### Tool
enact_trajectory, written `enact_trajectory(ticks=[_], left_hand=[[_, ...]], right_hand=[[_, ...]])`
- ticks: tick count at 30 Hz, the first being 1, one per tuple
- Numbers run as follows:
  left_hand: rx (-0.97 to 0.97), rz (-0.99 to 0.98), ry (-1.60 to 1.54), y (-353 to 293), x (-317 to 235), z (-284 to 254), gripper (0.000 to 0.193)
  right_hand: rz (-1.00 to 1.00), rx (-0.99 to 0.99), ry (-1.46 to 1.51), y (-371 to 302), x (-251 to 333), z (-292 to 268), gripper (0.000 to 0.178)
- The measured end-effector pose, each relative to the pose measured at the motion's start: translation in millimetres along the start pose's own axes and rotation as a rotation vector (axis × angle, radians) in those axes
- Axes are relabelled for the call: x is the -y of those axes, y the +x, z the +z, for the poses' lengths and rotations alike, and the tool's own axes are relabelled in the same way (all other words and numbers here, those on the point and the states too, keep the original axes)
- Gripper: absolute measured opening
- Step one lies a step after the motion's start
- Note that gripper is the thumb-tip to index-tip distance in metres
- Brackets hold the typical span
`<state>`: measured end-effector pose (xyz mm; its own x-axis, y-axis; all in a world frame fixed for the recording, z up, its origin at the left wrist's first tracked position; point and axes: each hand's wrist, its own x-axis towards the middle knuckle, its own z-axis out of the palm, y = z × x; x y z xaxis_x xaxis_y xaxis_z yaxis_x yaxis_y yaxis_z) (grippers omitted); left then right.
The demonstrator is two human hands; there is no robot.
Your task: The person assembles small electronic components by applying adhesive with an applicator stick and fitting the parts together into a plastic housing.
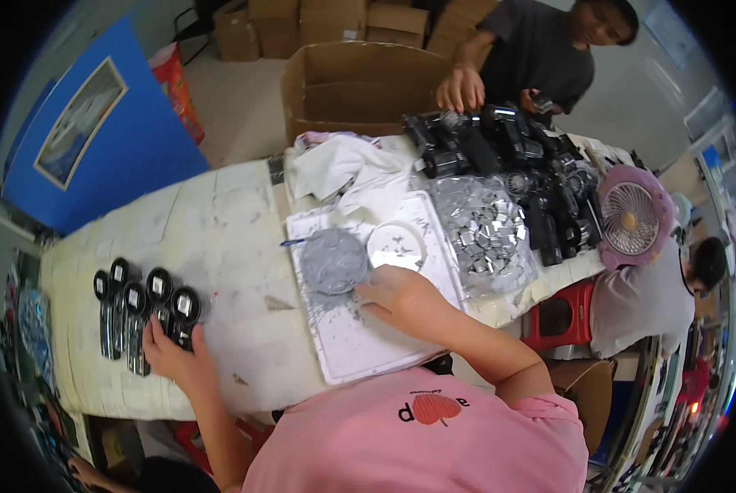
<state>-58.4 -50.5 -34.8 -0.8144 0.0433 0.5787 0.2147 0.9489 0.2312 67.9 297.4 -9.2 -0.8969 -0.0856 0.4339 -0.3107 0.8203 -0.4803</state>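
On the left of the table, several black handheld devices with round heads (136,297) lie side by side in two staggered rows. My left hand (179,357) is closed around the handle of the rightmost device (186,306), thumb on one side and fingers on the other. My right hand (405,302) is over the white tray (359,361), its fingers curled together at the right edge of a round grey tub (333,261); whatever they may hold is hidden. Behind that hand stands a white round dish (396,243) with small dark pieces inside.
A clear bag of small shiny metal pieces (491,238) lies right of the tray. Beyond it are piled black devices (540,181) and a pink fan (635,215). White cloths (343,168) lie behind the tray. A co-worker (532,57) reaches into the pile from across the table.
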Motion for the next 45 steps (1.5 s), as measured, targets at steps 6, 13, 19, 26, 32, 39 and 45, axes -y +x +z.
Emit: enact_trajectory(ticks=[6, 13, 19, 26, 32, 39, 45], left_hand=[[0.003, 0.025, -0.054, -3, -7, -3, 0.07], [-0.137, 0.013, -0.195, -5, -18, -10, 0.05], [-0.192, 0.262, -0.326, -11, -15, -27, 0.012], [-0.075, 0.366, -0.519, -12, -42, -36, 0.012], [0.089, 0.391, -0.948, 0, -93, -37, 0.024], [0.42, -0.211, -1.677, -27, -129, -35, 0.089], [0.254, -0.272, -1.687, -11, -106, -42, 0.075]], right_hand=[[0.199, -0.046, -0.257, 20, -44, -49, 0.017], [0.425, -0.231, -0.935, 55, -192, -111, 0.039], [0.777, 0.036, -0.897, 66, -217, -117, 0.069], [0.686, -0.25, 0.154, 81, -136, -115, 0.069], [0.47, 0.242, 1.592, 53, -21, -83, 0.077], [0.143, 0.4, 1.021, 25, 64, -29, 0.086], [-0.027, -0.05, 0.138, 6, 23, -49, 0.04]])
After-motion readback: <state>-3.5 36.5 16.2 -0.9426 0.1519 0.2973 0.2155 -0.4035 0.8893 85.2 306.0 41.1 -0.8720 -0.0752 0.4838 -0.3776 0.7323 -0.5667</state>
